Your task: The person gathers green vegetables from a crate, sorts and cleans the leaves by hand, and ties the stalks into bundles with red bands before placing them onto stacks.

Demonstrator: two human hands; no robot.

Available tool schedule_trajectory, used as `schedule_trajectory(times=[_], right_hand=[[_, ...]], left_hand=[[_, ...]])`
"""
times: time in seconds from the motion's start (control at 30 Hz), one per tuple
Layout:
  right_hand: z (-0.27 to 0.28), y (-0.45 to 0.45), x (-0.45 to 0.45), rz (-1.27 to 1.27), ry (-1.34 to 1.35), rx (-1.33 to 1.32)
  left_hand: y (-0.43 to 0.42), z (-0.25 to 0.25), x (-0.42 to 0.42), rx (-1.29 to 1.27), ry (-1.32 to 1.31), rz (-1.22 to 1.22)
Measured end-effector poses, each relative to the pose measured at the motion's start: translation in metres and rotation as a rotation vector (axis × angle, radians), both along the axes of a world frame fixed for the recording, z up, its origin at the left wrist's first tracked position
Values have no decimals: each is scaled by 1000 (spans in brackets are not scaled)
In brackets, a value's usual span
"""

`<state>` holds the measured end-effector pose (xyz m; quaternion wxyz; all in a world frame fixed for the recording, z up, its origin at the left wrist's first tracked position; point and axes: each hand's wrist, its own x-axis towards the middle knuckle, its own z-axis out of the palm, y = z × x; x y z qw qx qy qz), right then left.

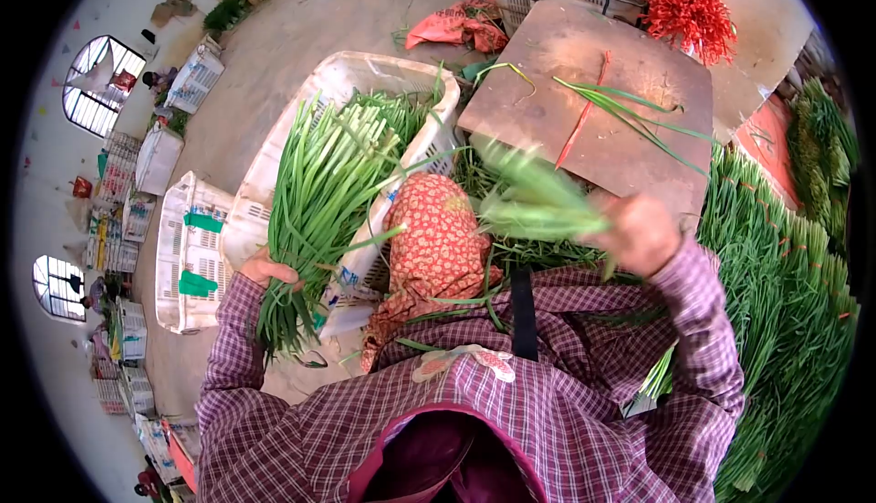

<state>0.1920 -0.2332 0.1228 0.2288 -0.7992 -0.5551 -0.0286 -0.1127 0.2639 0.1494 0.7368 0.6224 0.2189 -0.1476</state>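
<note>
My left hand (269, 269) is closed round the lower part of a large bunch of garlic chives (333, 161), which lies slanted over the white plastic crate (251, 170), pale stem ends upward. On the other side, my right hand (641, 234) grips a smaller bunch of garlic chives (538, 200), smeared by motion, above my lap. Beyond it stands a brown board (511, 93) with a red tie (581, 120) stretched across it. A few loose chive leaves (630, 115) lie over that tie. Between both hands is my knee in red flowered cloth (433, 229).
A red cluster of ties (691, 18) hangs beyond the board. Piled chives (785, 321), some tied in red, fill the right side. A second white crate (169, 261) stands at left, and a red bag (456, 27) lies on the floor. More crates (196, 74) line the wall.
</note>
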Motion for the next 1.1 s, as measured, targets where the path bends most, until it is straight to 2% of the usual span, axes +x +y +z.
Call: schedule_trajectory(times=[0.07, 0.13, 0.17, 0.2, 0.27, 0.37, 0.4, 0.47, 0.53, 0.6, 0.67, 0.7, 0.73, 0.8, 0.83, 0.87, 0.93, 0.97, 1.03, 1.1], right_hand=[[-8, 26, -18, 180, 199, -279], [14, 40, -28, 116, 156, -265], [14, 49, -25, 107, 183, 17], [20, 60, -23, 70, 283, 182], [31, 81, -20, -12, 219, 247], [26, 117, -21, 5, 163, 375], [36, 123, -22, 43, 450, 254], [15, 139, -15, 179, 604, 390], [8, 147, -11, 227, 654, 423], [6, 150, -8, 276, 702, 453], [11, 149, -8, 386, 827, 361], [11, 149, -13, 453, 943, 415], [11, 148, -11, 451, 942, 415], [9, 145, -4, 609, 1102, 216], [7, 138, -2, 391, 844, 111], [8, 127, 6, 435, 856, 110], [20, 103, 11, 304, 984, 148], [14, 92, 16, 290, 983, 259], [13, 64, 28, 167, 940, 287], [18, 47, 29, 40, 842, 133]], left_hand=[[-18, 8, 13, -7, -47, 13], [-18, 8, 19, 37, -77, -68], [-10, 5, 20, 7, -33, -119], [-10, 3, 23, 7, -31, -127], [-12, 1, 30, 70, -55, -176], [-27, 10, 41, 71, -34, -188], [-29, 10, 43, 92, -46, -204], [-19, 5, 43, 67, -17, -227], [-18, 6, 45, 118, -83, -300], [-15, 7, 47, 91, -29, -327], [-20, 9, 49, 52, -23, -310], [-23, 9, 51, 45, -12, -303], [-26, 11, 54, 44, -13, -305], [-29, 16, 62, 107, -19, -417], [-26, 18, 63, 124, 3, -478], [-24, 18, 64, 124, -1, -469], [-20, 17, 64, 180, -24, -484], [-14, 14, 60, 189, 3, -456], [-17, 18, 61, 212, 13, -407], [-37, 28, 62, 274, 25, -262]])
